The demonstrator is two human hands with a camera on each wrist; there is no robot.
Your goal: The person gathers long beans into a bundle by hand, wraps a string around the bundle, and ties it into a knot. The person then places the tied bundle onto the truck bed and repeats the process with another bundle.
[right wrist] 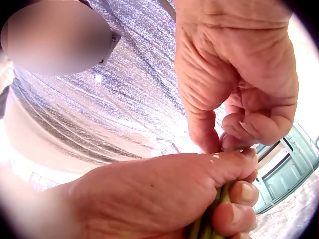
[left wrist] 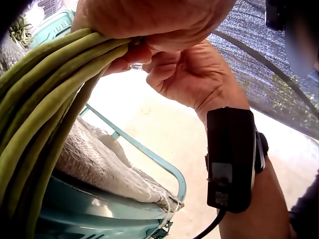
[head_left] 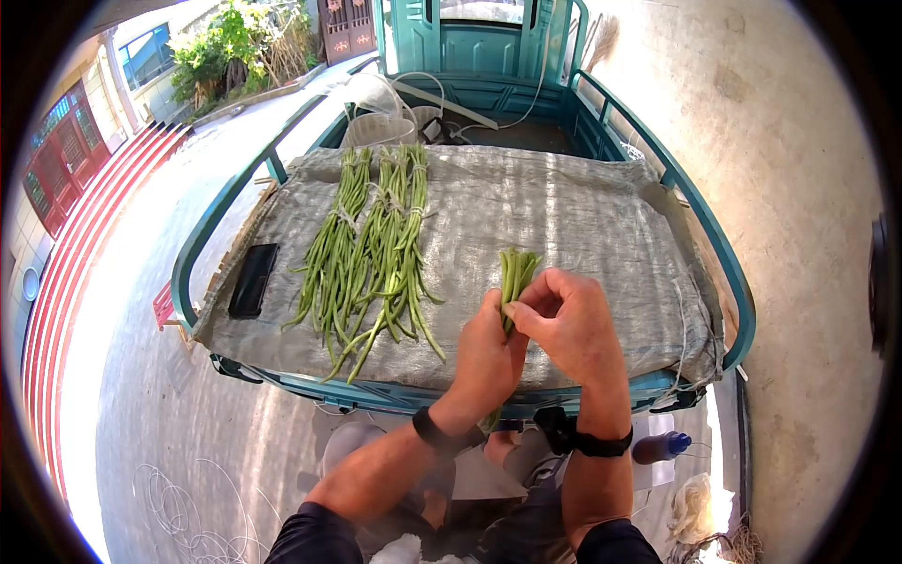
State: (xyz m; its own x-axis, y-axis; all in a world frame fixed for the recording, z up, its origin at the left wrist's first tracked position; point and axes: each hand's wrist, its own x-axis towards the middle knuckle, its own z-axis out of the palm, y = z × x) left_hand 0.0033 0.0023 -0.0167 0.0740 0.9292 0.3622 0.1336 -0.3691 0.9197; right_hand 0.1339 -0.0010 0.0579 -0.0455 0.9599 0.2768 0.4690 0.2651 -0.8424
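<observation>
My left hand (head_left: 489,352) grips a bundle of long green beans (head_left: 516,271) upright near the front edge of the cart bed. The cut-looking ends stick up above the fist, and in the left wrist view the long beans (left wrist: 50,112) hang down below it. My right hand (head_left: 581,324) has its fingers curled, thumb and index finger pinching at the bundle right by the left thumb. In the right wrist view the pinching right fingertips (right wrist: 224,142) meet at the left thumb tip. I cannot tell whether a tie lies between them. Several tied bundles of long beans (head_left: 376,235) lie side by side on the cloth.
A grey woven cloth (head_left: 479,202) covers the teal cart's rear bed, bordered by side rails (head_left: 700,207). A black phone (head_left: 254,281) lies at its left. Behind the cloth stands a pale bucket (head_left: 378,130). A dark bottle (head_left: 660,447) and loose string (head_left: 178,503) are below.
</observation>
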